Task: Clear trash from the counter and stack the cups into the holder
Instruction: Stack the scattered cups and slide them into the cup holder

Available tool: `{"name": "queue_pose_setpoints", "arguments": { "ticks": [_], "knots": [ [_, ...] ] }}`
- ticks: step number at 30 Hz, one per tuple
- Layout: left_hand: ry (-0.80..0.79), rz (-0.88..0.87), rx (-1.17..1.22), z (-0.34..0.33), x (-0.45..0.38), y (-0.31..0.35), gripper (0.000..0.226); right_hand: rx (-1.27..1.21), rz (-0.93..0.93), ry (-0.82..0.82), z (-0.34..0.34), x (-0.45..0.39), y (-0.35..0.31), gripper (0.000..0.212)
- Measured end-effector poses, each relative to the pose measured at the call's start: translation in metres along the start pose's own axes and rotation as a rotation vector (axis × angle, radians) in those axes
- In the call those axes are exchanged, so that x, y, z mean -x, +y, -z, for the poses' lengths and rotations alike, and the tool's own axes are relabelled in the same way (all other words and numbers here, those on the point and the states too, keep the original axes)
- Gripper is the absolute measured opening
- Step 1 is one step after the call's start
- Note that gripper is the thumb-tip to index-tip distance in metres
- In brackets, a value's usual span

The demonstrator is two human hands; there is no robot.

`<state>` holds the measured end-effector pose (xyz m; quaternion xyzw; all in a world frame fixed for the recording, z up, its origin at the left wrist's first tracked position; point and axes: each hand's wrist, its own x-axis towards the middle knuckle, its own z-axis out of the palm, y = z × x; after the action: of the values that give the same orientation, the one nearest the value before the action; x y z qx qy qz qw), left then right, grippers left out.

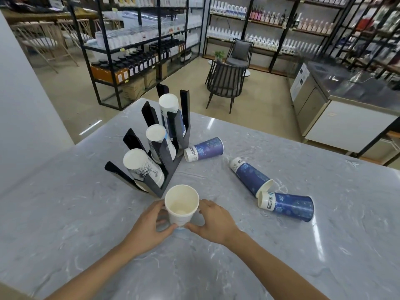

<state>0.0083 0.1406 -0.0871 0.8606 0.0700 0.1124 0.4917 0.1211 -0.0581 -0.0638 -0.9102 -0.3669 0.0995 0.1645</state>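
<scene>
A white paper cup [181,205] stands upright on the grey marble counter [281,245], just in front of the black cup holder [166,169]. My left hand [151,226] and my right hand [213,221] grip it from both sides near its base. The holder carries three stacks of upside-down cups: a near white one [144,167], a middle one [159,139] and a far one [171,111]. Three blue patterned cups lie on their sides on the counter: one beside the holder [204,149], two touching at the right [251,175] [286,205].
The counter's far edge drops to a shop floor with black shelving [134,55] full of bottles and a dark chair [225,83]. A steel service counter [337,98] stands at the right. A white wall [26,105] borders the left.
</scene>
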Motion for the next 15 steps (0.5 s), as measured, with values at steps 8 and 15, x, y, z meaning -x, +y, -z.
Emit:
{"name": "queue_pose_setpoints", "arguments": {
  "ticks": [8,15],
  "knots": [
    [0.06,-0.035,-0.085,0.014,0.007,0.02,0.083,-0.042,-0.006,0.08,0.016,0.02,0.007,0.068],
    [0.199,-0.195,-0.334,0.019,0.015,0.065,0.076,-0.032,0.03,0.192,0.044,0.046,0.025,0.067]
  ]
}}
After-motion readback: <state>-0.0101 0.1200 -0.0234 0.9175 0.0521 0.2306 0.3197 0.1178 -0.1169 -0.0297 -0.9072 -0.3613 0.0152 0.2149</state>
